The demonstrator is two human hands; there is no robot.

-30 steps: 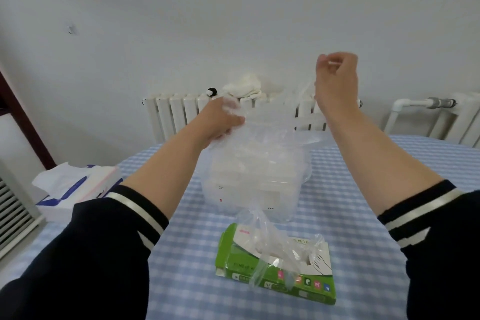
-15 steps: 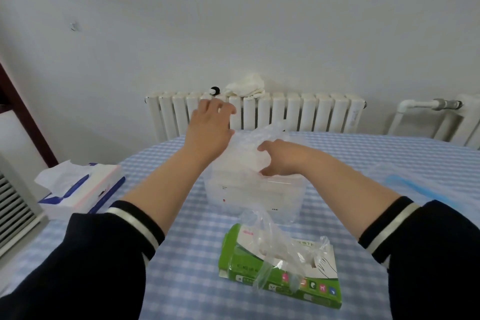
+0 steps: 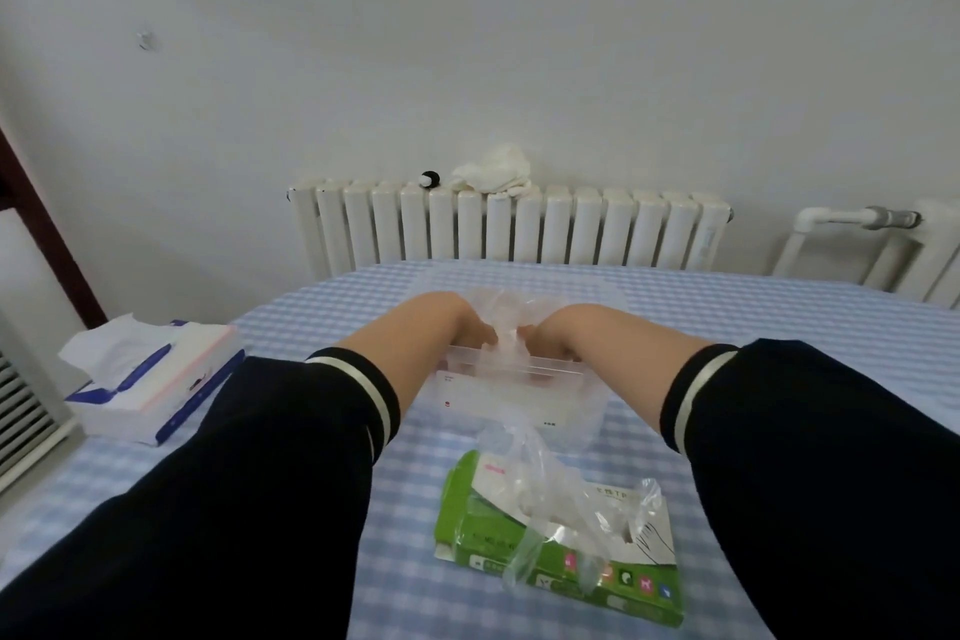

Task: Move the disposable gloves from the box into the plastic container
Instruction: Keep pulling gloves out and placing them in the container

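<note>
Inside plastic container point(image 3: 582, 395), both hands, gloves point(image 3: 506, 322)

Checked table point(image 3: 779, 327): container point(image 3: 587, 395), box point(image 3: 644, 592), tissues point(image 3: 156, 379)

Both hands and a bunched clear film fill the mouth of the clear plastic container point(image 3: 519, 395), so no way in there. The green glove box point(image 3: 561, 551) sits just in front, touching-close. The blue-and-white tissue pack point(image 3: 156, 379) sits well off left; bare checked tablecloth point(image 3: 779, 307) on the right.
</note>
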